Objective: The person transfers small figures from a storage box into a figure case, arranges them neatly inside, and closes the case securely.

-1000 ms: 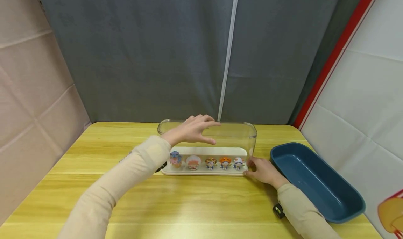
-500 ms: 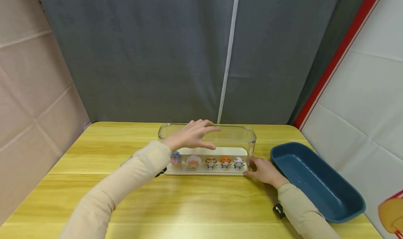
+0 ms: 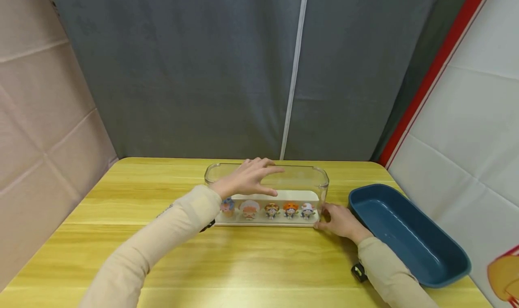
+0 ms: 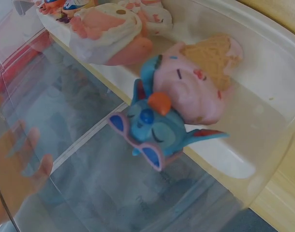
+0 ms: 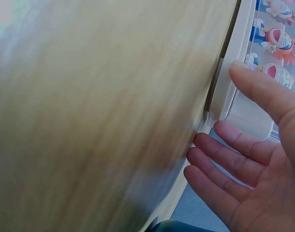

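Observation:
A clear cover (image 3: pixel 302 175) stands over a long white display base (image 3: pixel 267 224). My left hand (image 3: pixel 245 180) holds it across the top, the thumb at the front edge and the fingers towards the back. Beneath it several small toy figures (image 3: pixel 249 209) line the base. Up close in the left wrist view are a blue long-eared figure (image 4: pixel 159 125) with sunglasses and a pink ice-cream-cone figure (image 4: pixel 191 89). At the base's right end, my right hand (image 3: pixel 340 220) grips the corner, thumb in front and fingers around the end, as the right wrist view also shows.
A dark blue tub (image 3: pixel 409 236) stands on the wooden table (image 3: pixel 251 272), right beside the right forearm. Behind the table hangs a grey curtain (image 3: pixel 194 74). Pale cloth walls close off both sides.
The clear cover has come down a little, and my left hand has sunk with it. My right hand stays at the base's corner. The figures keep their places.

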A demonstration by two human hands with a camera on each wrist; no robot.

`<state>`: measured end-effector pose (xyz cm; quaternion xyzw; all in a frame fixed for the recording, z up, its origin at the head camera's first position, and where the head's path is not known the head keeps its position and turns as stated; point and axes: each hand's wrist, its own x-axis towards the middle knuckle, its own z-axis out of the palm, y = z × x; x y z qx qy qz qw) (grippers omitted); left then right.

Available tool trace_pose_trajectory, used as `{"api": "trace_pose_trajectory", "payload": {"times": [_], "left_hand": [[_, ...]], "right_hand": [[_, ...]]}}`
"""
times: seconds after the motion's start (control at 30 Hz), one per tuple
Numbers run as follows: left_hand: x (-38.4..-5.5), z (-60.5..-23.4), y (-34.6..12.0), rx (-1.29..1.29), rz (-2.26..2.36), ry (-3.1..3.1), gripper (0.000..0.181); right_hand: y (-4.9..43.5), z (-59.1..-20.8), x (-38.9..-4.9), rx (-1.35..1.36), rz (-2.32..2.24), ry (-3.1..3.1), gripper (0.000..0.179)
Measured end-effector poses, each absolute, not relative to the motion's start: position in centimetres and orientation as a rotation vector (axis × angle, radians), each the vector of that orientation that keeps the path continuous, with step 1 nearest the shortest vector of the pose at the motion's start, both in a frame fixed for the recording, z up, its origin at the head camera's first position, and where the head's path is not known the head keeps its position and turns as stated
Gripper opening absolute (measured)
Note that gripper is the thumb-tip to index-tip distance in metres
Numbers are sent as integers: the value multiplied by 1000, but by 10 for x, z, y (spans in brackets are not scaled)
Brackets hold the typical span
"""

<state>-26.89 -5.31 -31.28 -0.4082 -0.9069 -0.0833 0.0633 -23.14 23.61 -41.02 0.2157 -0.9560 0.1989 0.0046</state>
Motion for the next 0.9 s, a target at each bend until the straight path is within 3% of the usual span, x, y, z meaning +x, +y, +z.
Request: {"api": "trace_pose_trajectory", "payload": {"times": [0.9], "left_hand": [[-265,-324,-54,-1217,-264,-2696,67]], "right_hand": [[235,-409,-232,677,611,-3000,36]]}}
